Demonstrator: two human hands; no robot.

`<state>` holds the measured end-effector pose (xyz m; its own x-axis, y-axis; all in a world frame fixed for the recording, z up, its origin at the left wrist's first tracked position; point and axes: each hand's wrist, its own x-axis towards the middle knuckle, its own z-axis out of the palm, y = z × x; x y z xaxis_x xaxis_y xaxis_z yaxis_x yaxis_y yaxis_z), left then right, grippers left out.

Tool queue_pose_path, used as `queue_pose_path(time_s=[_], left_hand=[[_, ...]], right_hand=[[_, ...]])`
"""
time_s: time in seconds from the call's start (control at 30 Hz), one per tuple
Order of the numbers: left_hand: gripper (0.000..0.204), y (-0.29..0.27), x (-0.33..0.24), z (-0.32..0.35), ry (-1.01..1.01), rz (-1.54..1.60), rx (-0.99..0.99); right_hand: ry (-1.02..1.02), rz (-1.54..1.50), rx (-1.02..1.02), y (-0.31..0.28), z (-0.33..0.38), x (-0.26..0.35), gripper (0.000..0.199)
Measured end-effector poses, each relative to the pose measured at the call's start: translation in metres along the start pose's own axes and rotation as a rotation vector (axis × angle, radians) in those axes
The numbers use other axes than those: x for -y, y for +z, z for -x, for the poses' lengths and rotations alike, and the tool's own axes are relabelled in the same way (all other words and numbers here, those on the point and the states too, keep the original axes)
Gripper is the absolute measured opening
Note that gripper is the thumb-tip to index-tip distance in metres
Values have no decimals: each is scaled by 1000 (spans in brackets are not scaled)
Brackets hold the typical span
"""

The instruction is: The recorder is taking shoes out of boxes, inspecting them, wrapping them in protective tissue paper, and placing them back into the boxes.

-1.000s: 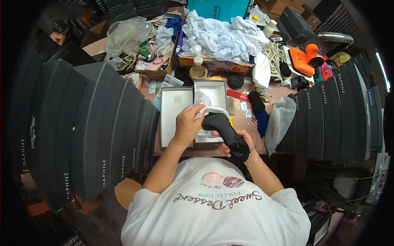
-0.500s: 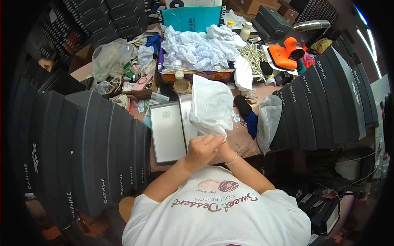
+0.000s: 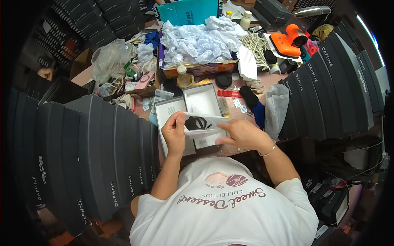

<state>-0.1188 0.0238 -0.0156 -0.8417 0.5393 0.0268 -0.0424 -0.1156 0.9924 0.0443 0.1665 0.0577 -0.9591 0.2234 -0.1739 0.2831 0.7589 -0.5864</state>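
A white pouch (image 3: 211, 118) is stretched sideways in front of me, its mouth gaping. Inside its mouth shows a black strappy item (image 3: 198, 123), probably a sandal with a buckle; most of it is hidden. My left hand (image 3: 175, 130) pinches the pouch's left edge between thumb and fingers. Against the right end of the pouch, my right hand (image 3: 246, 134) has its thumb and fingers apart, fingertips at the edge. Beneath lie two shallow white-lined box halves, the left one (image 3: 169, 107) and the right one (image 3: 201, 97), with a labelled piece in the right one.
Tall stacks of dark grey shoeboxes flank me on the left (image 3: 96, 160) and right (image 3: 342, 90). Behind the box stand a bottle (image 3: 184, 78) and a carton of crumpled white paper (image 3: 199, 45). A red-handled brush (image 3: 229, 94) and a translucent bag (image 3: 276, 110) lie at right.
The pouch has come down from upright to lying sideways, its mouth spread. My hands have parted, the right one moving rightwards. The black item and red-handled brush now show.
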Motion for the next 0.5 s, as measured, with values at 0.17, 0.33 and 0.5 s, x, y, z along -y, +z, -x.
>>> queue_pose_path(time_s=[0.17, 0.33, 0.5], left_hand=[[17, -16, -15, 17, 84, -199, 188], [14, -36, -23, 36, 37, -325, 539], [61, -85, 22, 42, -748, 321, -38]], right_hand=[[-315, 285, -208, 8, 21, -2, 17], [-92, -540, -189, 40, -12, -33, 13], [-440, -682, 91, 27, -30, 12, 10]])
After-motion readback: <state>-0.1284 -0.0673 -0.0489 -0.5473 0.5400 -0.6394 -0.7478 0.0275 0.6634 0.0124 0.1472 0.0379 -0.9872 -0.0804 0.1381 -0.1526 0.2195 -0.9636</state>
